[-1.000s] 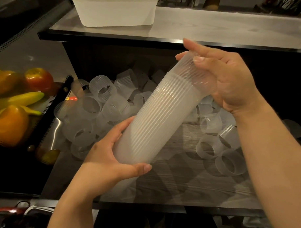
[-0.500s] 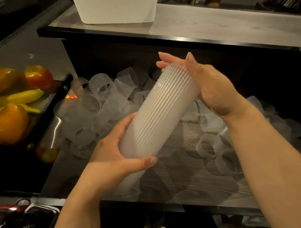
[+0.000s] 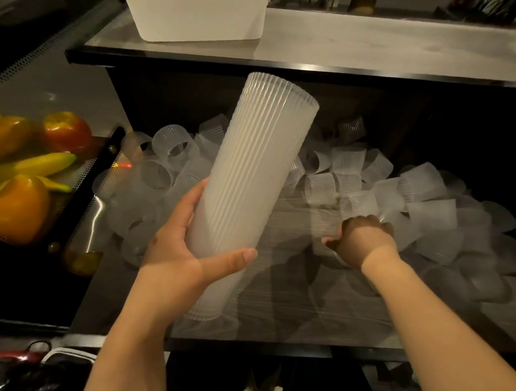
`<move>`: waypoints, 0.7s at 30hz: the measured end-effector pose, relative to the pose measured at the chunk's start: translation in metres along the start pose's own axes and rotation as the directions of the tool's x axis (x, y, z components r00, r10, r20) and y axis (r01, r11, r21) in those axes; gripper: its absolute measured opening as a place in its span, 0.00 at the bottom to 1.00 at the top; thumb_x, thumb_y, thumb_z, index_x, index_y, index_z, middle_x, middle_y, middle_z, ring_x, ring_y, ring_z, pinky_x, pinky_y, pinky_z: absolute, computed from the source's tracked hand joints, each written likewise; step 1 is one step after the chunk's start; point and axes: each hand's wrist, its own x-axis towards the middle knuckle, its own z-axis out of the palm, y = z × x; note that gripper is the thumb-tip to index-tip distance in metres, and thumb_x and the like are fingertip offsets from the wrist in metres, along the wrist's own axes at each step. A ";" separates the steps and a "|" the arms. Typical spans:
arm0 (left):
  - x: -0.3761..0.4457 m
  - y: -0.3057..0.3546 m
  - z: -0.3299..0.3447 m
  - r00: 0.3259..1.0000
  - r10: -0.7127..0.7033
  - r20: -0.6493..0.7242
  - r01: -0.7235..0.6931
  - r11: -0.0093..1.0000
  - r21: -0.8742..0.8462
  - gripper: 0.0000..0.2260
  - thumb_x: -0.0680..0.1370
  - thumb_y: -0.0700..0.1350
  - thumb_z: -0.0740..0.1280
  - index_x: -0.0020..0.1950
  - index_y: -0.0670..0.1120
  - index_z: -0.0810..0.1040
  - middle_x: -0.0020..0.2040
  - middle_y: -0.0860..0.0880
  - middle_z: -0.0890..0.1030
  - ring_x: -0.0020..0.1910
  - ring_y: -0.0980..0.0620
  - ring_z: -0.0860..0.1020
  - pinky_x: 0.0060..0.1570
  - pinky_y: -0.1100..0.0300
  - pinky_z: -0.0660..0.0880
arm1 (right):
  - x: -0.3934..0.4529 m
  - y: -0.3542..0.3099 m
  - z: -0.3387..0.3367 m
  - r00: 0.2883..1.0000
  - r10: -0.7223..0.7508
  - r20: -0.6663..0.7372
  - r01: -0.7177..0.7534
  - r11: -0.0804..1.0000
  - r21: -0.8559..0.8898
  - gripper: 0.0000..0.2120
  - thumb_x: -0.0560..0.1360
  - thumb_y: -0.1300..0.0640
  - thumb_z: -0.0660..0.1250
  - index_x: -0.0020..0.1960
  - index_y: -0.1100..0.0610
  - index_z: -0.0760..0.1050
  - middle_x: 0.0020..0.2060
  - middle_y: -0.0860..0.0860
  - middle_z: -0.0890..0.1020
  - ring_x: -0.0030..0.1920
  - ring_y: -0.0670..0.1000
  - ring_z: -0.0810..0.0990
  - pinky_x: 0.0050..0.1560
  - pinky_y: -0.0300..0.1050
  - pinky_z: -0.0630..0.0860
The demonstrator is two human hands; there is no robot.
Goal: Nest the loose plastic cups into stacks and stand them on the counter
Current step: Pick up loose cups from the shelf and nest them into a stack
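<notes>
A tall stack of nested ribbed translucent cups (image 3: 250, 178) tilts up and to the right above the lower shelf. My left hand (image 3: 182, 250) grips its lower part, thumb across the front. Several loose cups (image 3: 346, 160) lie scattered on the lower shelf (image 3: 284, 320) behind and to both sides. My right hand (image 3: 359, 240) is down on the shelf to the right of the stack, fingers curled round a loose cup (image 3: 325, 231) that lies on its side. The upper counter (image 3: 362, 45) runs across the top.
A white plastic tub (image 3: 198, 19) stands on the counter at the back left. A tray with an apple (image 3: 67, 131), a banana and orange peppers sits at the left. More loose cups (image 3: 445, 238) pile at the far right of the shelf.
My right hand let go of the stack's top and dropped to the shelf, closing on a loose cup. The left hand alone now holds the stack, which stands more upright.
</notes>
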 end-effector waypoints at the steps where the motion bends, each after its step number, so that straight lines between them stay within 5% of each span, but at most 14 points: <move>1: -0.001 0.000 0.001 1.000 0.000 0.006 0.000 1.000 -0.002 0.45 0.52 0.62 0.80 0.67 0.75 0.67 0.58 0.69 0.77 0.54 0.67 0.78 0.52 0.56 0.79 | 0.000 0.002 0.007 1.000 -0.008 -0.022 0.007 1.000 -0.015 0.23 0.78 0.36 0.56 0.57 0.52 0.76 0.54 0.53 0.80 0.59 0.55 0.73 0.59 0.52 0.68; 7: -0.004 0.008 0.004 0.999 0.016 0.034 -0.017 0.999 0.030 0.42 0.52 0.63 0.78 0.63 0.80 0.66 0.58 0.71 0.76 0.54 0.69 0.77 0.48 0.60 0.77 | -0.002 0.007 0.024 0.995 -0.030 -0.095 0.035 0.998 0.044 0.18 0.76 0.41 0.62 0.62 0.49 0.72 0.51 0.51 0.82 0.60 0.55 0.74 0.67 0.54 0.62; 12: -0.004 0.009 0.006 0.998 0.017 0.052 -0.021 0.997 0.071 0.43 0.52 0.65 0.78 0.65 0.78 0.66 0.59 0.71 0.75 0.54 0.70 0.75 0.48 0.61 0.76 | -0.009 0.009 0.034 0.992 -0.048 -0.115 0.054 0.997 0.049 0.18 0.77 0.55 0.61 0.67 0.49 0.68 0.52 0.48 0.82 0.58 0.53 0.78 0.76 0.59 0.51; 16: -0.005 0.007 0.007 0.998 -0.002 0.070 -0.006 0.993 0.120 0.43 0.51 0.66 0.77 0.64 0.79 0.65 0.58 0.73 0.73 0.54 0.72 0.74 0.48 0.63 0.74 | -0.014 0.013 0.017 0.960 0.073 -0.271 0.007 0.959 0.283 0.19 0.77 0.55 0.63 0.67 0.49 0.68 0.43 0.48 0.84 0.53 0.55 0.81 0.77 0.56 0.49; 19: -0.005 0.009 0.008 0.996 -0.022 0.086 0.009 0.989 0.148 0.43 0.50 0.66 0.77 0.62 0.81 0.64 0.57 0.74 0.72 0.52 0.73 0.73 0.46 0.64 0.73 | -0.020 0.021 -0.008 0.966 0.162 -0.202 0.048 0.654 0.755 0.22 0.74 0.58 0.72 0.67 0.52 0.73 0.37 0.46 0.82 0.50 0.54 0.83 0.67 0.54 0.70; 21: -0.005 0.011 0.008 0.994 -0.024 0.104 0.006 0.986 0.169 0.43 0.51 0.66 0.77 0.62 0.82 0.64 0.57 0.74 0.72 0.52 0.73 0.73 0.46 0.64 0.74 | -0.028 0.028 -0.027 0.971 0.155 -0.184 0.098 0.442 0.891 0.15 0.72 0.58 0.75 0.57 0.49 0.79 0.39 0.45 0.83 0.47 0.49 0.83 0.54 0.47 0.78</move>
